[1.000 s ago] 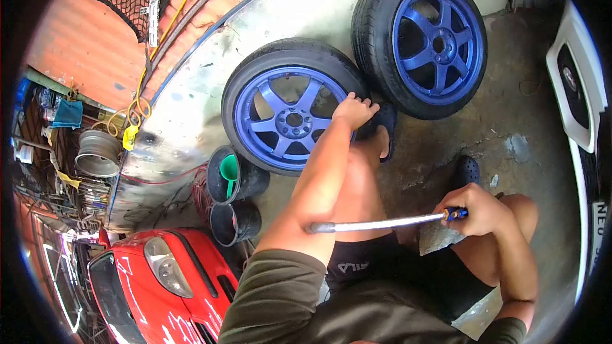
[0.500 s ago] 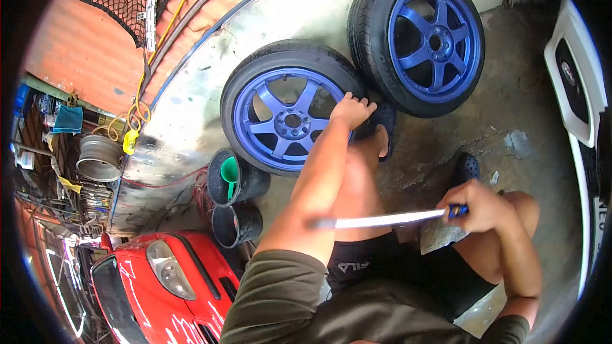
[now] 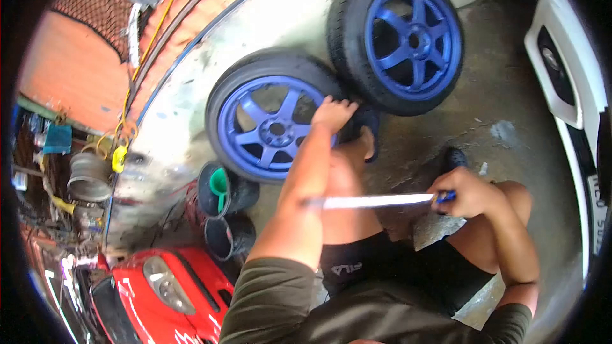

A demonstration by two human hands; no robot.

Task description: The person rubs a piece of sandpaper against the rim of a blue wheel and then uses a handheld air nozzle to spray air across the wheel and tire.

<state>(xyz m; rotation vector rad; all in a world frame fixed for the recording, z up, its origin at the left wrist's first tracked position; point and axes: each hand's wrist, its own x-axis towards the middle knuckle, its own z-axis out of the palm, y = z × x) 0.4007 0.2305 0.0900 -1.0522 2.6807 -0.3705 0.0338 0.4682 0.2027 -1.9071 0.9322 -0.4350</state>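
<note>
My left hand (image 3: pixel 334 115) grips the right-hand edge of a tire (image 3: pixel 294 67) on a blue six-spoke wheel (image 3: pixel 254 109). This wheel stands tilted against the pale wall. My right hand (image 3: pixel 464 191) is closed round the blue and black handle (image 3: pixel 446 197) of a long, shiny metal bar (image 3: pixel 376 201). The bar points left across my legs, its dark far end blurred in front of my left forearm. I cannot make out its exact kind. Just beyond my left hand stands a second tire with a blue wheel (image 3: pixel 391 57).
Two black buckets (image 3: pixel 241 194) (image 3: pixel 231 237) stand left of my legs, one holding a green dipper (image 3: pixel 218 186). A red car (image 3: pixel 185 293) is at lower left, a white car's bumper (image 3: pixel 542 13) at right. A bare silver rim (image 3: pixel 89 177) sits by the wall.
The view has shifted, so the wheels and white bumper appear farther left. My left hand stays on the tire, and my right hand still holds the bar at nearly the same angle.
</note>
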